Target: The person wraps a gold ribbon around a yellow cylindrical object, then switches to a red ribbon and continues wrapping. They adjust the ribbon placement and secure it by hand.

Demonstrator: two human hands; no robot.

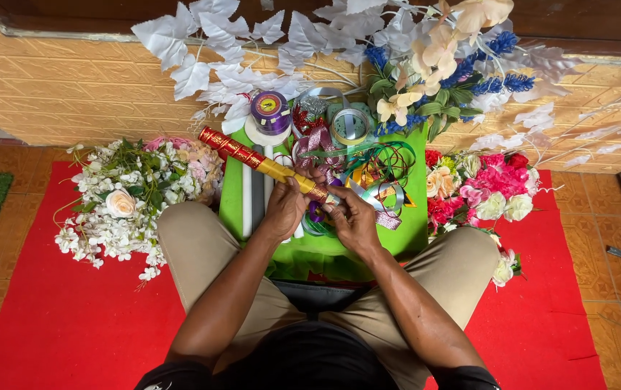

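Here the left hand [284, 209] has its grip closed around a red-and-gold foil roll [263, 165], which slants toward the far left corner of the green cloth [235, 195]. The right hand [354, 220] pinches a ribbon strip [383, 209] beside it. White flowers [119, 206] lie left on the red mat [58, 318], pink flowers [494, 184] right.

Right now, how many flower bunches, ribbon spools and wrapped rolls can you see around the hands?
Flower bunches: 3 (white bunch, pink and red bunch, white-leaf and blue spray)
Ribbon spools: 2 (purple spool, gold spool)
Wrapped rolls: 1 (red and gold roll, held by left hand and right hand)
Total: 6
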